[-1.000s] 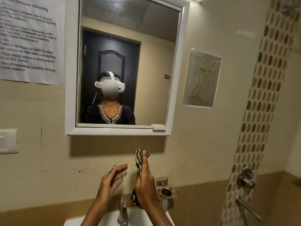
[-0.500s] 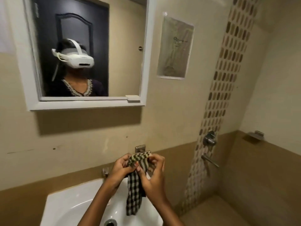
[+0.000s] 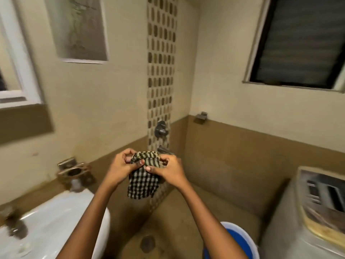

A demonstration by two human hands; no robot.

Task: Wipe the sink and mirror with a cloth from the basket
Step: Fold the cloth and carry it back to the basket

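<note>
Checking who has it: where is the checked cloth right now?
Head view, centre: the cloth hangs from the left hand and right hand, both gripping its top, just right of the sink.

left hand (image 3: 122,166): bare, slim, knuckle ridge clear along the back; 7 o'clock of frame centre
right hand (image 3: 168,170): bare, same slim build, knuckles visible; 6 o'clock of centre
left forearm (image 3: 93,217): bare skin from wrist to frame edge, slender, smooth; leaves frame at 7 o'clock
right forearm (image 3: 209,221): bare skin from wrist to frame edge, slender; leaves frame at 5 o'clock
nails: left thumbnail (image 3: 142,162) and right thumbnail (image 3: 148,168) short, trimmed, plain
wrists: narrow, bare on both sides
detail limit: slight blur, finer marks unreadable
</note>
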